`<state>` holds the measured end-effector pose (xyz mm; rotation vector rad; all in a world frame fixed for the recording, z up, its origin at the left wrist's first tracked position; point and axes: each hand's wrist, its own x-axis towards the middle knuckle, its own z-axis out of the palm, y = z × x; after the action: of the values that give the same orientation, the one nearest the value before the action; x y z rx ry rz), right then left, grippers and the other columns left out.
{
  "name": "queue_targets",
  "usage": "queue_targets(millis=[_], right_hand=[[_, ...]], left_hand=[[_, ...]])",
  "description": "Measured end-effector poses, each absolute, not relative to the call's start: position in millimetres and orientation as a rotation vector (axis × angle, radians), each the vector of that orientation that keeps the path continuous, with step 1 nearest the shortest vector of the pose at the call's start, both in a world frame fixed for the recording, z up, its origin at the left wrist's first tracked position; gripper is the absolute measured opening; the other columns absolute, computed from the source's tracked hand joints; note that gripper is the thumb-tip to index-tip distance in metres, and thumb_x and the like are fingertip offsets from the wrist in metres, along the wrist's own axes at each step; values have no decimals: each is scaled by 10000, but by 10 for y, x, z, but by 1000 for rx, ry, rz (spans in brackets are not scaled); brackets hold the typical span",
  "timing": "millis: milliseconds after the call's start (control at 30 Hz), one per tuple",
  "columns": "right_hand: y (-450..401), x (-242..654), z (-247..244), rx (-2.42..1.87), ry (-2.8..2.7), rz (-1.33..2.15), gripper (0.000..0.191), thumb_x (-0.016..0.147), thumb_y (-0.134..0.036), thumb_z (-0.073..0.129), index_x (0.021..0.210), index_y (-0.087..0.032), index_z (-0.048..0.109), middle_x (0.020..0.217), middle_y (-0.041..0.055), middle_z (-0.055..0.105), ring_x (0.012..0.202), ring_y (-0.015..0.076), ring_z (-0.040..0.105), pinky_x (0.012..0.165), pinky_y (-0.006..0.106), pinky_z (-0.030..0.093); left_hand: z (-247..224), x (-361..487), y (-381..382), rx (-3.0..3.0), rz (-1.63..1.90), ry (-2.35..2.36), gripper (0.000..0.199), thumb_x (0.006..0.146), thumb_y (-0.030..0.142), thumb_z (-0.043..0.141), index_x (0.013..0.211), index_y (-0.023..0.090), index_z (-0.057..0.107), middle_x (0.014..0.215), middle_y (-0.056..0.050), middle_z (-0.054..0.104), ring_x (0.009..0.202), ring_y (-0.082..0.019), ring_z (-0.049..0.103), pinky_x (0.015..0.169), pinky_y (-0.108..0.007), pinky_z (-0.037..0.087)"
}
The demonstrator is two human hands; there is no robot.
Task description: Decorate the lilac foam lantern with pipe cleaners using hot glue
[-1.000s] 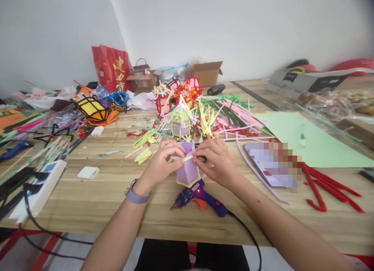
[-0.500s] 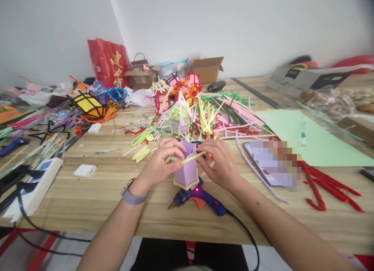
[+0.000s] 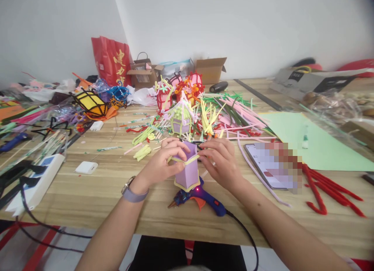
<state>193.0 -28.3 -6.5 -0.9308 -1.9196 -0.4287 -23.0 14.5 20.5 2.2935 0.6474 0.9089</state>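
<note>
A purple paper box [image 3: 187, 175] with an open top stands upright in front of me, pale yellow trim round its bottom edge. A yellow pipe cleaner [image 3: 192, 159] lies across its upper part. My left hand [image 3: 172, 158] grips the box's left side and the strip, thumb in front and fingers at the rim. On the right, my right hand [image 3: 217, 158] pinches the strip's other end beside the box. Just below the box, a blue glue gun [image 3: 209, 199] with a lit red light lies on the table.
A finished purple and green lantern [image 3: 181, 124] stands behind the box, near piled pipe cleaners [image 3: 239, 113]. Right are a phone [image 3: 263, 165], red pipe cleaners [image 3: 330, 187] and green paper [image 3: 318, 146]. Left are a power strip [image 3: 39, 185] and a white charger [image 3: 86, 167].
My right hand has drawn the strip's right end closer to the box, and the strip now bends against its corner. The view has shifted slightly.
</note>
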Motion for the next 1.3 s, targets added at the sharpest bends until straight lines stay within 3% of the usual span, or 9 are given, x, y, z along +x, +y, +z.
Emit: queue_targets(millis=[233, 433, 667, 900, 1300], right_hand=[[-162, 1932, 120, -840, -2091, -216, 110, 883, -153, 578, 911, -258, 590, 1096, 43, 723, 1126, 258, 561, 919, 473, 460], [-25, 1959, 387, -755, -2254, 43, 91, 866, -148, 588, 841, -236, 590, 867, 31, 708, 1018, 224, 587, 885, 422, 458], [1, 1871, 495, -801, -2320, -129, 65, 872, -167, 555, 855, -219, 590, 880, 48, 686, 930, 221, 581, 868, 422, 416], [-81, 1753, 468, -788, -2315, -388, 95, 907, -173, 526, 834, -208, 574, 798, 36, 701, 904, 218, 606, 936, 434, 381], [-114, 1734, 479, -809, -2243, -505, 107, 906, -174, 533, 824, -216, 587, 791, 27, 710, 868, 191, 630, 953, 405, 376]], left_hand=[[249, -302, 205, 2248, 968, 558, 198, 857, 377, 589, 739, 217, 593, 1107, -69, 657, 1185, -247, 487, 1102, -443, 278], [251, -362, 285, 2164, 1012, 589, 184, 861, 348, 567, 741, 208, 557, 1115, -84, 654, 1155, -244, 519, 1077, -443, 309], [234, -322, 280, 2206, 1035, 767, 200, 839, 345, 612, 952, 193, 676, 1023, -74, 680, 1136, -252, 495, 1057, -424, 331], [198, -224, 199, 2214, 1098, 850, 46, 791, 251, 660, 788, 206, 666, 860, -53, 683, 1155, -258, 469, 1021, -402, 375], [211, -217, 177, 2105, 1106, 786, 90, 821, 263, 624, 816, 183, 667, 907, -77, 665, 1136, -242, 474, 1017, -375, 369]])
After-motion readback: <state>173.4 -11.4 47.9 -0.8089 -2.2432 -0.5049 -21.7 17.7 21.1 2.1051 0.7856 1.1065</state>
